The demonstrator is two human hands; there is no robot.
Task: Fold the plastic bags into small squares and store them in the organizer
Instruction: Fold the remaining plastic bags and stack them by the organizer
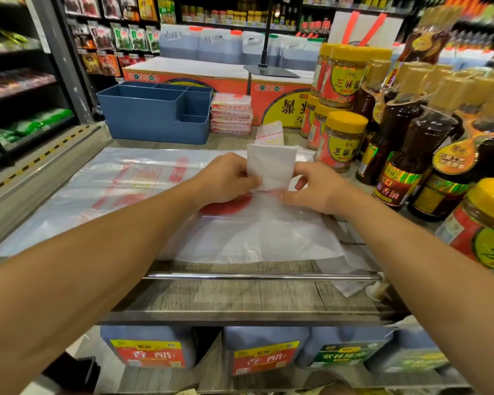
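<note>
Now my left hand and right hand pinch the folded bag; jars crowd my right, blue box behind.

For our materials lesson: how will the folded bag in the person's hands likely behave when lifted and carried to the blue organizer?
The folded bag probably weighs little, being thin film. Its layers look slick, so it may spring open unless the left hand and right hand keep pinching. Folded thick, it stands upright, so fairly stiff.
</note>
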